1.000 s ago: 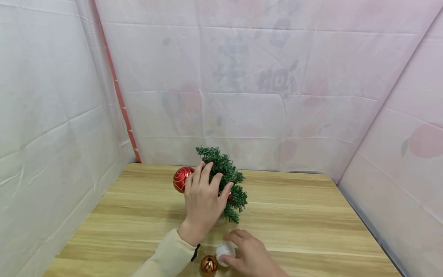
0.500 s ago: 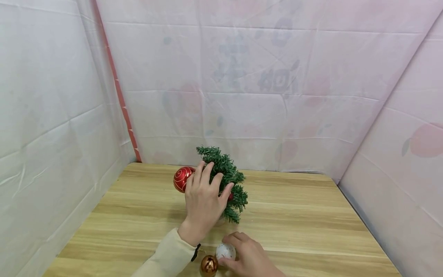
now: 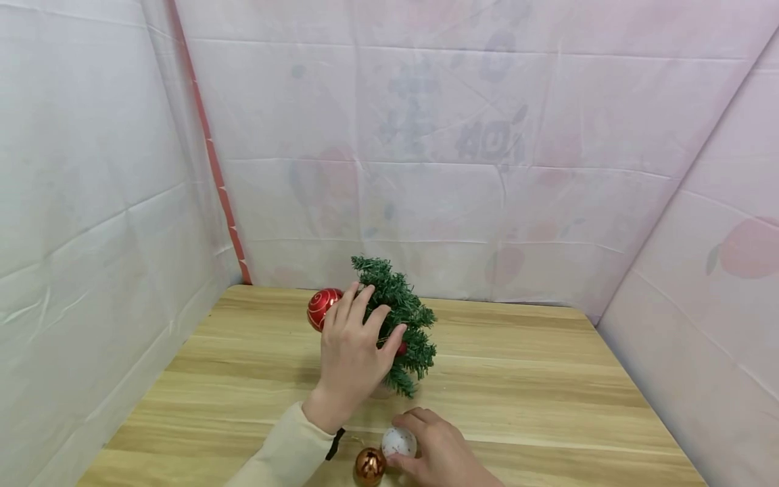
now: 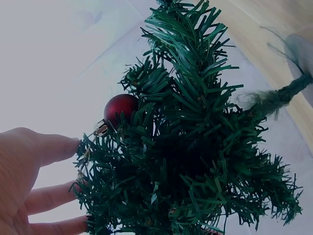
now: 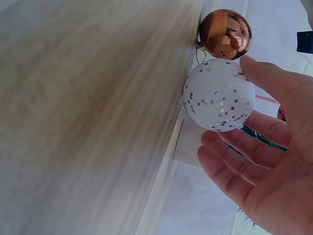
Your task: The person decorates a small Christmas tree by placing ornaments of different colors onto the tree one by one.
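A small green artificial Christmas tree [image 3: 398,297] stands at the middle of the table. My left hand [image 3: 351,348] rests against its near left side, fingers spread and only slightly bent; in the left wrist view the fingertips meet the branch tips. A small dark red bauble [image 4: 120,108] hangs among the branches. Behind my left fingers sits a larger red bauble with gold swirls [image 3: 322,308]. Near the front, my right hand [image 3: 441,446] holds a white bauble with silver dots [image 5: 218,95] between thumb and fingers, low by the tabletop. Beside it lies a shiny copper bauble [image 3: 369,466].
The wooden table [image 3: 517,379] is enclosed by pale cloth walls [image 3: 438,196] at the back and both sides. A red strip [image 3: 213,162] runs down the back left corner. A thin string loop is on the copper bauble.
My left hand has shifted slightly left, and the lower part of the tree leans a little that way with it. The right hand stays at the white bauble.
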The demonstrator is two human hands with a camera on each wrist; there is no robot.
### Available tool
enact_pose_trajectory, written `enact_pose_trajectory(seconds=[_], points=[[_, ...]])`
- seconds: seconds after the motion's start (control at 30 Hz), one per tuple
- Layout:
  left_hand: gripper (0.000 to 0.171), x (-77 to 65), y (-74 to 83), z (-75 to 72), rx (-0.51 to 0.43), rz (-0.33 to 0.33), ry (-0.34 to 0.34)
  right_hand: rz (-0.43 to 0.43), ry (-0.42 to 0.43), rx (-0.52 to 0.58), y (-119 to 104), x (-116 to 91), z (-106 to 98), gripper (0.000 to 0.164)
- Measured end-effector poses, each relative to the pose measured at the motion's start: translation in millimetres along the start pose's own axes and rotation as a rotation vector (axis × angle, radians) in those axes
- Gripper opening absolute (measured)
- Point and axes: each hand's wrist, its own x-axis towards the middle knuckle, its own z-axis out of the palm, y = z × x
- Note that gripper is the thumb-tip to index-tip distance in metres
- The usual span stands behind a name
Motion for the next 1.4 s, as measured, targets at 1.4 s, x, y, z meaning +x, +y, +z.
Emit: enact_pose_trajectory(seconds=[1.4], points=[[0.009,-17.7,-45.8,-25.0,-0.033,0.018,0.015,-0.085,0.104,0.061,-4,-3,-17,0.041]])
